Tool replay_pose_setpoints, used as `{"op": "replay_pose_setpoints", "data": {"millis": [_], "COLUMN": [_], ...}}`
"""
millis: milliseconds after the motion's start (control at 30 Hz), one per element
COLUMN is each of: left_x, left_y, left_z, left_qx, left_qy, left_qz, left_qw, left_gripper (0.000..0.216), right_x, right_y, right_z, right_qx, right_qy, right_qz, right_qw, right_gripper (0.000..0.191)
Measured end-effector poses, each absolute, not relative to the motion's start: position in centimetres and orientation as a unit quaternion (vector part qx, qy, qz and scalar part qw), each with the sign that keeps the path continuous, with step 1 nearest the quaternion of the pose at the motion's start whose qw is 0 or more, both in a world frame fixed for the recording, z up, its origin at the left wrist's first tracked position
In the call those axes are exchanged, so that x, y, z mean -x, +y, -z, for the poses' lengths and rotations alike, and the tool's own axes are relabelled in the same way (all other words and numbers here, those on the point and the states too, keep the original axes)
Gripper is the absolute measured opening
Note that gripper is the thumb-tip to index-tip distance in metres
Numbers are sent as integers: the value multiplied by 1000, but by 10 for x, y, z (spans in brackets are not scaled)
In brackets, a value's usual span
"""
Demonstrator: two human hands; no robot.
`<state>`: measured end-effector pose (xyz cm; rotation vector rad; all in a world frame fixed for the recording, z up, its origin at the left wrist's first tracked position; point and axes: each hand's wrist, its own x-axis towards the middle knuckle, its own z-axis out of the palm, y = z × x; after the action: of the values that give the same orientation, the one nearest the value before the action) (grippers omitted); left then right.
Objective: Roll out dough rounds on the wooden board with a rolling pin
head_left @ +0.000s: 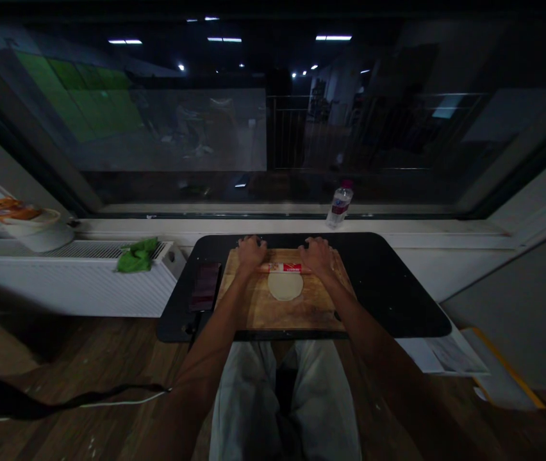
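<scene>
A rolling pin (286, 268) with a red and white label lies crosswise over the far part of a pale, round, flattened piece of dough (285, 287). My left hand (252, 250) is on the pin's left end and my right hand (317, 254) on its right end. Both palms face down, fingers bent forward over the pin, hiding its ends. Beneath the dough is a wooden cutting board (273, 315), set on a small black table (379, 288).
A dark phone-like slab (206, 286) lies left of the board. Behind the table, a water bottle (339, 203) stands on the windowsill (427, 238). A green cloth (137, 255) and a white pot (42, 234) rest on the radiator (119, 291). A cable (124, 401) crosses at lower left.
</scene>
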<state>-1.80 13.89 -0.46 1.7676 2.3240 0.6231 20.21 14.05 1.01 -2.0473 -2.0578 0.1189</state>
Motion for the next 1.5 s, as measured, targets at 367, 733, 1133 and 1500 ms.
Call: {"op": "replay_pose_setpoints", "data": {"millis": [367, 733, 1133, 1500], "left_x": [6, 0, -2, -1], "left_y": [108, 99, 118, 147], "left_z": [-1, -4, 2, -5], "left_qx": [-620, -650, -629, -616], "left_qy": [775, 753, 757, 759], "left_qz": [-116, -90, -176, -197], "left_qw": [41, 50, 21, 71], "left_gripper": [44, 51, 44, 42], "right_x": [-207, -201, -201, -205], "right_y": [117, 66, 103, 149], "right_z": [7, 17, -8, -6], "right_qx": [685, 706, 718, 743], "right_qy": [-721, -696, -688, -660], "right_qz": [11, -4, -6, -60], "right_qw": [101, 130, 101, 89], "right_gripper": [53, 60, 46, 43]}}
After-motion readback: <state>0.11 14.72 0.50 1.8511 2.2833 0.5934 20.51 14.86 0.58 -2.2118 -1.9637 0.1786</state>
